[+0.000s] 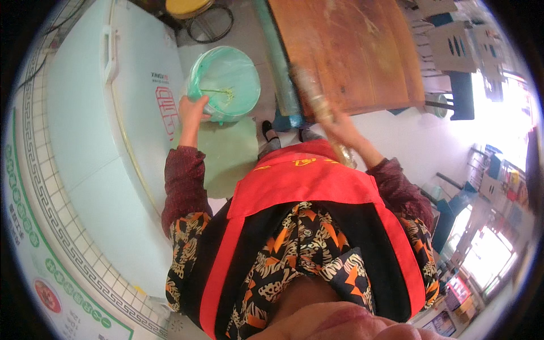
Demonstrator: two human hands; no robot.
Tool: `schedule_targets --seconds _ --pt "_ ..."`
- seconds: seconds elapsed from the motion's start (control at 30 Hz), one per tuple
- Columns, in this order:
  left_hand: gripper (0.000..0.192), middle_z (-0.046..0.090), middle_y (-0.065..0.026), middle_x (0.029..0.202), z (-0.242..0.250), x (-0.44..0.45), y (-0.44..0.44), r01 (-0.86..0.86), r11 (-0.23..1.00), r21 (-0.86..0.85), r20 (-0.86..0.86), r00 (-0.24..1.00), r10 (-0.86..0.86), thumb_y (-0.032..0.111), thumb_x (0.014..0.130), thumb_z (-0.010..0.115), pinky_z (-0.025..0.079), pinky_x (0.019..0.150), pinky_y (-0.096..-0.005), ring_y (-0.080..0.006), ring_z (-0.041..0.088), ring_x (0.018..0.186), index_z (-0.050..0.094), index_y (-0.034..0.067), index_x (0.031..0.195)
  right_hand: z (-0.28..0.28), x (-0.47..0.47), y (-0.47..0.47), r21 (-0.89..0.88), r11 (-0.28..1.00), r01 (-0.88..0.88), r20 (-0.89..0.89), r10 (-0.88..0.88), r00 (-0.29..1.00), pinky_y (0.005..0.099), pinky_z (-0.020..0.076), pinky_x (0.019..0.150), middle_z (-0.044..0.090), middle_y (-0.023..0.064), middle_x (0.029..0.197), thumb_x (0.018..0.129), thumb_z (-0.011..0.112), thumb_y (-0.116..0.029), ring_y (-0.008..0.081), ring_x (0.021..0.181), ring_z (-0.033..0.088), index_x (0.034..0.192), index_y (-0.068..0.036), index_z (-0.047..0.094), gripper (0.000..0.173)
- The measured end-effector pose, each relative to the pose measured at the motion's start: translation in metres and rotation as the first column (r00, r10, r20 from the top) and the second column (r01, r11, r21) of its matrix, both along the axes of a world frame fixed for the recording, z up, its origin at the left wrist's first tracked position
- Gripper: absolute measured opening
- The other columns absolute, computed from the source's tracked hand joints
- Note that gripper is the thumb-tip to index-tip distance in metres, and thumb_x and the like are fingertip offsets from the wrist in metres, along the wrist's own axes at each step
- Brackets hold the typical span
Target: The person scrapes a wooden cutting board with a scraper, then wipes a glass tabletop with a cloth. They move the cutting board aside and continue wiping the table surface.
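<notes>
My left hand (194, 111) grips the near left rim of a round bucket (254, 80), fingers over its edge. A translucent green plastic bag (219, 70) lines the bucket. Inside lies a thin green plant scrap (227, 92). My right hand (343, 128) is closed around a long, tan, stick-like object (316, 97) that looks wrapped in clear plastic. Motion blurs it, so its exact kind is unclear. It slants from over the near left edge of the wooden tabletop (352, 51) down to the front of my red apron (306, 174).
A white chest freezer (131, 55) runs along the left, beside a tiled wall. Behind the bucket stands a yellow-seated stool (187, 6). A greenish mat (231, 148) lies on the floor below the bucket. White chairs (452, 46) stand beyond the table at right.
</notes>
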State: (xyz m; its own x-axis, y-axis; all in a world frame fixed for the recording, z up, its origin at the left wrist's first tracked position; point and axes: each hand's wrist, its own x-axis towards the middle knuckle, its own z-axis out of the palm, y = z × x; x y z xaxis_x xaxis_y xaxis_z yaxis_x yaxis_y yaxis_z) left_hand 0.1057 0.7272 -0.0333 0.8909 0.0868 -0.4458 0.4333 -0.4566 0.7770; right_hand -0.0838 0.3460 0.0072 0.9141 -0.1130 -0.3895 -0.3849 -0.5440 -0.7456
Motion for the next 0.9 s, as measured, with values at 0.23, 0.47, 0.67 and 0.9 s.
schedule_targets --seconds 0.23,0.47,0.67,0.9 --pt "0.051 0.057 -0.0206 0.104 -0.005 -0.025 -0.010 0.030 0.999 -0.037 0.077 0.997 -0.027 0.018 0.072 0.071 0.058 0.046 -0.0341 -0.0292 0.065 0.074 0.050 -0.011 0.108 0.014 0.013 0.031 -0.021 1.000 -0.004 0.021 0.004 1.000 0.0459 0.0499 0.075 0.065 0.0265 0.088 0.082 0.060 -0.044 0.0398 0.083 0.064 0.120 -0.002 0.052 0.057" --pt "0.046 0.059 -0.0146 0.104 0.052 -0.041 0.000 -0.232 0.960 -0.155 -0.007 0.972 0.234 0.020 0.074 0.069 0.059 0.049 -0.0358 -0.0258 0.063 0.078 0.054 -0.005 0.109 0.023 -0.021 0.006 0.257 0.927 -0.273 0.133 0.246 0.960 0.0418 0.0472 0.084 0.062 0.0253 0.106 0.083 0.061 -0.040 0.0383 0.098 0.061 0.131 -0.006 0.047 0.061" --pt "0.037 0.056 -0.0150 0.104 0.124 -0.092 -0.017 -0.290 0.885 -0.365 0.106 0.931 0.349 0.018 0.078 0.064 0.057 0.068 -0.0484 -0.0299 0.059 0.094 0.054 -0.005 0.106 0.025 -0.130 -0.103 0.048 0.995 0.092 0.092 -0.096 0.991 0.0471 0.0495 0.075 0.064 0.0265 0.093 0.084 0.060 -0.044 0.0402 0.087 0.063 0.132 -0.010 0.043 0.061" --pt "0.036 0.055 -0.0152 0.111 0.162 -0.142 -0.160 -0.239 0.679 -0.695 0.102 0.901 0.422 0.017 0.081 0.061 0.049 0.086 -0.0473 -0.0312 0.054 0.101 0.052 -0.001 0.112 0.024 -0.266 -0.202 0.053 0.842 0.537 0.108 -0.540 0.835 0.0433 0.0509 0.074 0.066 0.0197 0.089 0.085 0.063 -0.033 0.0327 0.081 0.066 0.132 -0.007 0.045 0.057"
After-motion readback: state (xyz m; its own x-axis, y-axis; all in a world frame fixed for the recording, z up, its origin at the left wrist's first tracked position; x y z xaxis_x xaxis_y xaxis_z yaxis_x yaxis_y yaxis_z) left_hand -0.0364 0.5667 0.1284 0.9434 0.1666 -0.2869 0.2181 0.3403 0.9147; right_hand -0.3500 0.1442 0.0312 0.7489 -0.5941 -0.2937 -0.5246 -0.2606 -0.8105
